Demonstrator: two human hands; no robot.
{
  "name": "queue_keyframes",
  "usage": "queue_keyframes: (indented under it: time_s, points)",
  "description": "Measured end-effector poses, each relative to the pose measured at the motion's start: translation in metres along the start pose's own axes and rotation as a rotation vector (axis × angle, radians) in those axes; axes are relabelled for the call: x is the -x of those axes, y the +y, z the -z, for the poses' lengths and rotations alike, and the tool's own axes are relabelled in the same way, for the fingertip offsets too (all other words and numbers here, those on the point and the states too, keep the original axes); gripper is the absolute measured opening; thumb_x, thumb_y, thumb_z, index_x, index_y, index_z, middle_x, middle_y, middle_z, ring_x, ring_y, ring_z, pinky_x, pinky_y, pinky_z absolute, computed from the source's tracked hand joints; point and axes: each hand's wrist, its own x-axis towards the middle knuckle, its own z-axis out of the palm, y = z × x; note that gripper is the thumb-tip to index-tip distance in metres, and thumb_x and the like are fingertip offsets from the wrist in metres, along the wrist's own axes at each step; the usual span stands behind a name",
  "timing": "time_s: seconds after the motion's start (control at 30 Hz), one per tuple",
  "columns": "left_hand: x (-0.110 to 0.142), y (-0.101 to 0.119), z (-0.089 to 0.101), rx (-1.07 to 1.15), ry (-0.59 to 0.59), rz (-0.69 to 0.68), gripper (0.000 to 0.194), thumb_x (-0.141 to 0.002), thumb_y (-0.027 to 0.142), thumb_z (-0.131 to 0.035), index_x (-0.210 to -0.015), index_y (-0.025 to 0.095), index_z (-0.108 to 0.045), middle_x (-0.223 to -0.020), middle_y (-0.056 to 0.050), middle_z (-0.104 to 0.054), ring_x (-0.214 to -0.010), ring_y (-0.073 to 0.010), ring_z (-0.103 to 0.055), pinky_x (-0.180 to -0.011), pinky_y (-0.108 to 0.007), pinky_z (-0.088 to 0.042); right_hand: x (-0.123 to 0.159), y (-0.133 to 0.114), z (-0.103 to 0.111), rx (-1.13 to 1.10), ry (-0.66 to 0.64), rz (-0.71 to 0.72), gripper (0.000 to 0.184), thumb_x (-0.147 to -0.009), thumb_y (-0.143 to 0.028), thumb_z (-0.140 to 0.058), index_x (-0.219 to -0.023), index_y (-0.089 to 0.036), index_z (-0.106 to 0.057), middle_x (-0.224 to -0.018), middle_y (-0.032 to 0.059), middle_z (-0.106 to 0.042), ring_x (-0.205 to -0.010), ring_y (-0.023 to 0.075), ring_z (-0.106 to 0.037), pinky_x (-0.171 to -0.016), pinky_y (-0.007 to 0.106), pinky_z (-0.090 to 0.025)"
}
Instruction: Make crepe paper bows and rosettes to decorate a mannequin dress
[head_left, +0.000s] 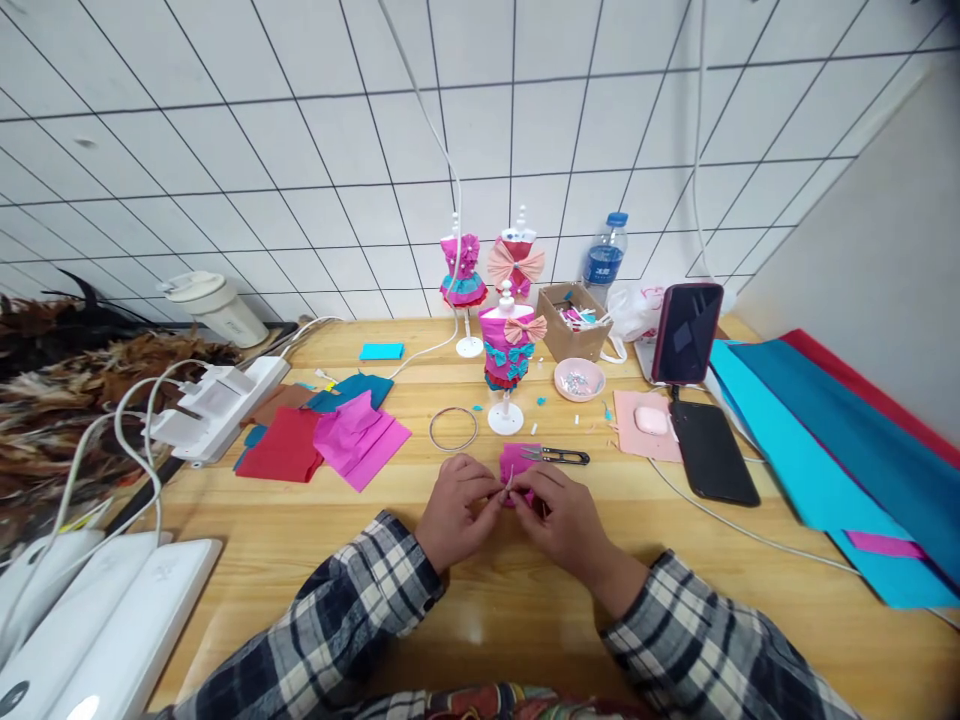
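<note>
My left hand (455, 505) and my right hand (564, 515) meet over the wooden table (480, 600), fingers pinched together on a small magenta piece of fabric (517, 462). A thin pale needle-like sliver (508, 482) stands up between the fingertips. Black thread snips (559, 457) lie just beyond the fabric. A small dress form in a pink dress with bows (508, 358) stands behind them, beside a metal ring (453, 428).
Two more dressed forms (491, 265) stand at the tiled wall. Folded fabric pieces (330, 435) lie left; a power strip with cables (214, 400) lies further left. A cardboard box (574, 320), pink bowl (579, 379), phones (697, 400) and blue cloth (832, 450) fill the right.
</note>
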Motion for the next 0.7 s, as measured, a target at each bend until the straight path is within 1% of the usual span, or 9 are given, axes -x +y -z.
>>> queue_keyframes:
  time_s: [0.13, 0.27, 0.43, 0.53, 0.7]
  points:
    - [-0.0033, 0.0004, 0.0004, 0.051, 0.042, -0.006, 0.015, -0.081, 0.016, -0.056, -0.074, 0.02, -0.069, -0.069, -0.003, -0.067, -0.071, -0.0167, -0.053, -0.07, -0.034, -0.042, 0.0003, -0.004, 0.0023, 0.06, -0.024, 0.008, 0.014, -0.089, -0.022, -0.05, -0.091, -0.02, -0.065, -0.087, 0.0054, -0.067, -0.077, 0.0164, -0.062, -0.069, 0.027, -0.047]
    - [-0.005, 0.002, 0.0019, 0.096, 0.051, 0.01, 0.018, -0.082, 0.015, -0.054, -0.076, 0.02, -0.07, -0.07, -0.003, -0.068, -0.07, -0.0165, -0.054, -0.068, -0.033, -0.044, 0.0002, -0.0073, 0.0014, 0.074, 0.016, -0.021, 0.013, -0.089, -0.022, -0.052, -0.091, -0.021, -0.065, -0.088, 0.0045, -0.067, -0.077, 0.0161, -0.063, -0.069, 0.027, -0.048]
    - [-0.0026, -0.002, 0.0, 0.106, 0.067, 0.04, 0.019, -0.081, 0.011, -0.053, -0.077, 0.019, -0.07, -0.07, -0.003, -0.066, -0.072, -0.0165, -0.055, -0.068, -0.031, -0.045, -0.0002, -0.0071, -0.0018, 0.09, 0.005, -0.024, 0.016, -0.088, -0.02, -0.053, -0.095, -0.022, -0.067, -0.089, 0.005, -0.068, -0.078, 0.0168, -0.064, -0.07, 0.027, -0.05]
    - [-0.0015, -0.0057, -0.0016, 0.111, 0.07, 0.055, 0.019, -0.081, 0.011, -0.053, -0.078, 0.019, -0.07, -0.071, -0.003, -0.066, -0.074, -0.0166, -0.056, -0.068, -0.031, -0.045, 0.0, -0.0059, -0.0034, 0.114, -0.006, -0.021, 0.018, -0.089, -0.02, -0.052, -0.099, -0.023, -0.067, -0.091, 0.0045, -0.069, -0.079, 0.0163, -0.064, -0.069, 0.026, -0.05]
    - [-0.0024, -0.0053, -0.0001, 0.087, 0.083, 0.03, 0.02, -0.082, 0.013, -0.051, -0.076, 0.018, -0.07, -0.071, -0.004, -0.066, -0.071, -0.0164, -0.056, -0.067, -0.032, -0.045, 0.0007, -0.0074, -0.0034, 0.154, -0.005, -0.001, 0.02, -0.089, -0.021, -0.052, -0.103, -0.023, -0.066, -0.093, 0.0046, -0.069, -0.08, 0.0164, -0.065, -0.068, 0.027, -0.049]
